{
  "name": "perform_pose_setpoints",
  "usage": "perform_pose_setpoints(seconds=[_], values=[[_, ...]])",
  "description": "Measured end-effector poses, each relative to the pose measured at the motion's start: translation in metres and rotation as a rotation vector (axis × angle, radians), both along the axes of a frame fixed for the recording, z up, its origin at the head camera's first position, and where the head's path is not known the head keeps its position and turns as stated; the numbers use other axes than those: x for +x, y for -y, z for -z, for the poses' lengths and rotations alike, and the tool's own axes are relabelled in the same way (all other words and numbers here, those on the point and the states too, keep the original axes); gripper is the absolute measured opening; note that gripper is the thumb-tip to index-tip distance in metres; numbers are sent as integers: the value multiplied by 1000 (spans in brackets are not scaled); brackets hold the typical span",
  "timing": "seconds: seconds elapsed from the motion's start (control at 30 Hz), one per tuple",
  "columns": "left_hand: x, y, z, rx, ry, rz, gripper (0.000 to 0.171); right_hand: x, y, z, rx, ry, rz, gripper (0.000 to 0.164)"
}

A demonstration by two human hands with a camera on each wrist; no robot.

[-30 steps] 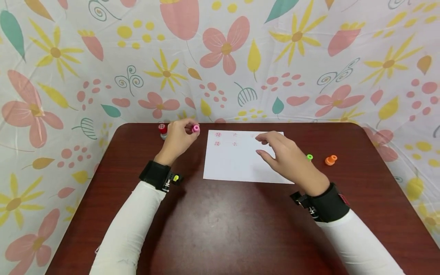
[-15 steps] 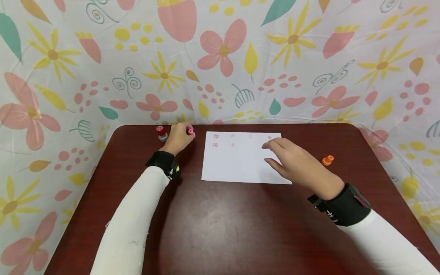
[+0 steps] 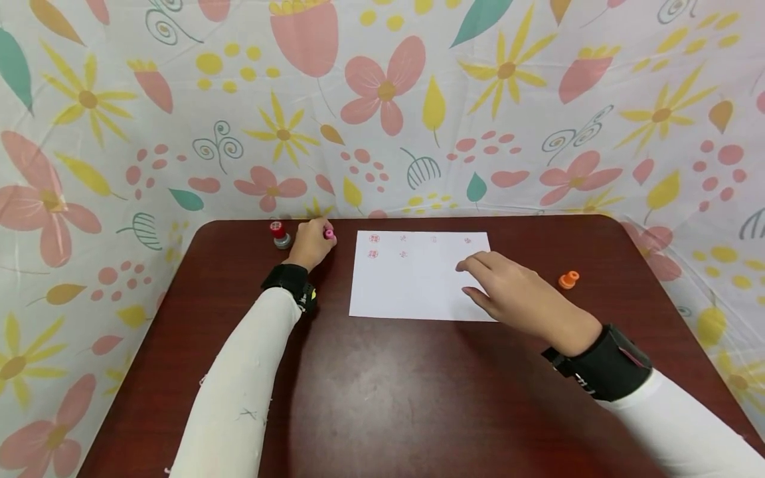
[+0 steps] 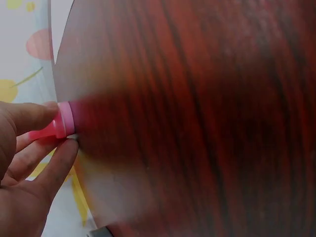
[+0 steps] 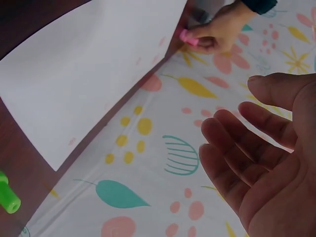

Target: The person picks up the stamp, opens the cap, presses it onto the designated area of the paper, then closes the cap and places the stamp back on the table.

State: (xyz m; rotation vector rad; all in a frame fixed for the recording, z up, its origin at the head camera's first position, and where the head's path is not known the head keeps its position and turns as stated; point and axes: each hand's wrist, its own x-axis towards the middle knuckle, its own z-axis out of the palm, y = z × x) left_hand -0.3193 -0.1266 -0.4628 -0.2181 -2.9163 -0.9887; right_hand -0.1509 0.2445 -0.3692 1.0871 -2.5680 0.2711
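Note:
My left hand (image 3: pixel 311 243) pinches a small pink stamp (image 3: pixel 329 234) at the far left of the dark wooden table (image 3: pixel 382 392), its base down on the wood; the left wrist view shows the pink stamp (image 4: pixel 58 124) between thumb and fingers. A red stamp (image 3: pixel 277 232) stands just left of that hand. A white sheet of paper (image 3: pixel 418 285) with several small red prints along its far edge lies in the middle. My right hand (image 3: pixel 508 289) hovers open over the sheet's right part, fingers relaxed (image 5: pixel 247 148).
An orange stamp (image 3: pixel 568 279) stands on the table right of the paper. A green stamp (image 5: pixel 7 195) shows in the right wrist view, hidden under my right hand from the head view. A flowered cloth (image 3: pixel 382 99) hangs behind and around the table.
My left hand has carried the pink stamp down to the table beside the red stamp. My right hand has drawn back slightly toward me over the paper.

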Motion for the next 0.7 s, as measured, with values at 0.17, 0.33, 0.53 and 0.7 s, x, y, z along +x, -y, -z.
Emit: perform_pose_setpoints(seconds=[0.17, 0.33, 0.53, 0.7], values=[[1, -1, 1, -17, 4, -3, 37, -1, -5, -2, 32, 11, 0, 41], [3, -1, -1, -13, 12, 34, 48, -10, -18, -7, 49, 27, 22, 38], [10, -3, -10, -76, -32, 84, 61, -29, -46, -12, 53, 36, 46, 30], [17, -1, -19, -162, -102, 136, 67, -38, -68, -10, 96, 123, 123, 31]])
